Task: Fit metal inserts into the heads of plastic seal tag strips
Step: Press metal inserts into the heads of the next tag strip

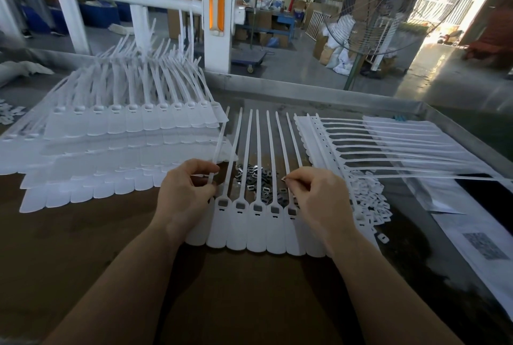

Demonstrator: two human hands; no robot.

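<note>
Risk: the small metal insert [283,178] is sitting only at the fingertips of the right hand [316,194], so it could slip into the loose pile of inserts [258,178] or go into a head crooked, esp. w/ the hand covering the next open socket. Left hand [186,191] is pinching one tail of the tag strip [249,222], steadying it on the surface [83,247]. Right grip is pressed together, thumb & forefinger; it's probably holding one insert, though it's tiny. Heads w/ dark inserts are showing between both hands.
</note>
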